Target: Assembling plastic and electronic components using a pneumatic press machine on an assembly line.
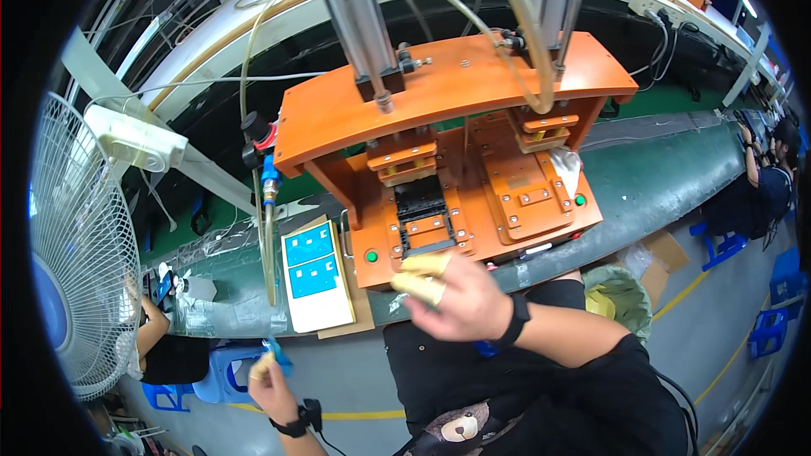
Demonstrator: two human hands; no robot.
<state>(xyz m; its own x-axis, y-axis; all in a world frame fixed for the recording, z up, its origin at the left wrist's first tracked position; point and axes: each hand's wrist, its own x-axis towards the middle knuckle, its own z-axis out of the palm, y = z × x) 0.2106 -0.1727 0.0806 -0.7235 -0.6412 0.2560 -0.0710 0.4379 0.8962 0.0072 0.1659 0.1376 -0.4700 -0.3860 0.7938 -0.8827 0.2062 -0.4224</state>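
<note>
My left hand (274, 390), with a finger cot on, hangs low left of my body. Its fingertips pinch a small crumpled piece of blue film (277, 356). My right hand (463, 297), in yellowish finger cots and slightly blurred, hovers at the front of an orange two-station press (456, 122). Its fingers stretch toward the left station, apart from each other, and I see nothing held in them. Right beyond those fingertips lies the left fixture (427, 226), with a black frame-like part (420, 196) in it under the raised press head.
Left of the press, a white board with blue sheets (311, 263) lies on cardboard. A green button (372, 257) sits on the press front. White cloth (566, 171) rests at the right station. A fan (80, 253) stands far left; a lined bin (621, 300) is at right. Other people sit at both sides.
</note>
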